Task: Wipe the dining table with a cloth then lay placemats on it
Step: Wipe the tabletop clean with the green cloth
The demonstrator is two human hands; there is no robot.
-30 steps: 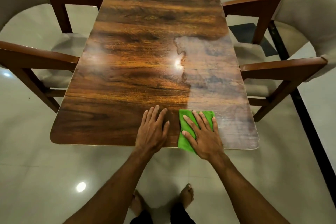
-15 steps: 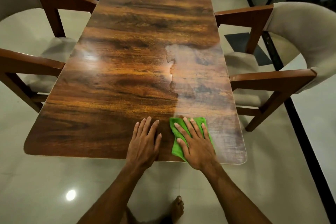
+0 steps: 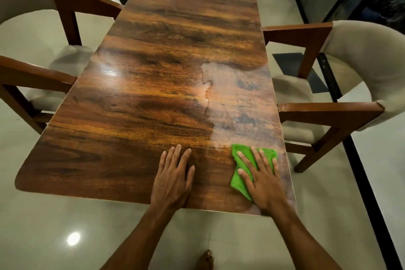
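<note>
only one camera covers this, worn on the person's head. it looks from standing height at the near short end of the dining table, facing forward and steeply down along the table's length. it sits close in: both forearms run up from the bottom edge, with the left hand and right hand low in the view and a bare foot at the very bottom. the wide lens takes in the chair on the left and the chair on the right, bowing them outward. the table's far end reaches nearly to the top.
</note>
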